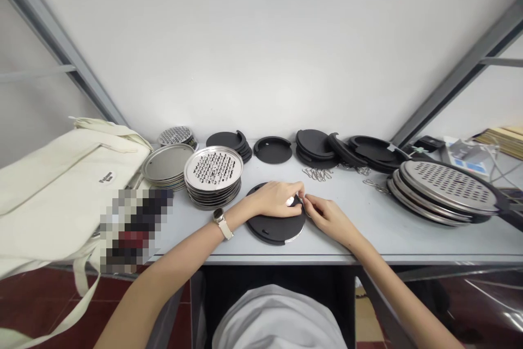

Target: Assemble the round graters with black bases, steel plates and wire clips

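Observation:
A black round plate (269, 229) lies on the table in front of me, a thin silvery edge showing at its lower right. Over its upper right part rests my left hand (281, 199), fingers curled and closed on the rim, a small white spot visible between them. A watch (222, 224) with a pale strap is on that wrist. My right hand (327, 218) is closed in a pinch at the plate's right edge, its fingertips almost touching the left ones. Whatever sits between those fingertips is too small to make out.
Grater discs (214, 172) and plain metal discs (167, 164) are stacked on the left, beside a cream bag (69, 185). Black round plates (316, 145) and wire hooks (317, 173) lie behind. On the right stands a stack of perforated metal discs (449, 185).

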Demonstrator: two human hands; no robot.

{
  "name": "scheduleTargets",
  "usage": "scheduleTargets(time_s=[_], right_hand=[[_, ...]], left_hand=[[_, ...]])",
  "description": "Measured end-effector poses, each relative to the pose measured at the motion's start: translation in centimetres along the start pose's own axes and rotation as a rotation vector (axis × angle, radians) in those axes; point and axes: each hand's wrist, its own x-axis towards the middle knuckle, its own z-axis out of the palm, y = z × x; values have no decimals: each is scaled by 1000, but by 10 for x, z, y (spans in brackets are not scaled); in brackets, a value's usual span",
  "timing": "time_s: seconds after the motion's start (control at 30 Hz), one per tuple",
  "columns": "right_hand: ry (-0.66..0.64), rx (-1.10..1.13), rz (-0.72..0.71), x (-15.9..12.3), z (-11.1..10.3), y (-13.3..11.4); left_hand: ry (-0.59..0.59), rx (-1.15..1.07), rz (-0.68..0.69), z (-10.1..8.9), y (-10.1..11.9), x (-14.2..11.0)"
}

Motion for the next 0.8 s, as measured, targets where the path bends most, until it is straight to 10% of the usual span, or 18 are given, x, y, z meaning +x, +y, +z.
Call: scheduleTargets(time_s=[0.8], right_hand=[[24,-15,-10,-1,-2,-5]], left_hand=[[-40,51,-44,-4,5,0]])
